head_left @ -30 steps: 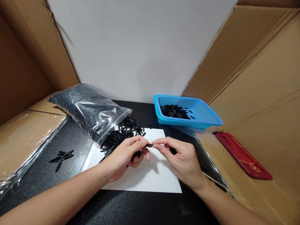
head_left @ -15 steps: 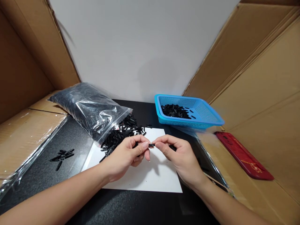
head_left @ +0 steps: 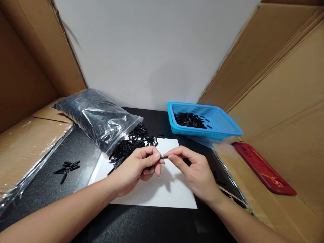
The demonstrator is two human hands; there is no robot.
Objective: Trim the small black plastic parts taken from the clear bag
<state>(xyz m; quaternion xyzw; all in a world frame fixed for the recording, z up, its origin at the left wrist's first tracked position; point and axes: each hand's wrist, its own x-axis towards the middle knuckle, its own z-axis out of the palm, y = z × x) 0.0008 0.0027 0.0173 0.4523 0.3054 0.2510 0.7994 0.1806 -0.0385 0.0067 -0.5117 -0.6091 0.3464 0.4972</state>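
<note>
At frame centre, the left hand [head_left: 138, 167] and right hand [head_left: 194, 172] pinch one small black piece [head_left: 164, 157] end-to-end above the white sheet [head_left: 162, 192], keeping it clear for handling.

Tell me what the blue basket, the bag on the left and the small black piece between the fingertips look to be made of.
Blue basket: moulded plastic by the look, glossy rim, fine perforated mesh walls. Bag: thin clear plastic film, crinkled and shiny with glare, dark from the black pieces inside. Small black piece, pinched between left hand and right hand: probably matte plastic or rubber; too small to tell.
</note>
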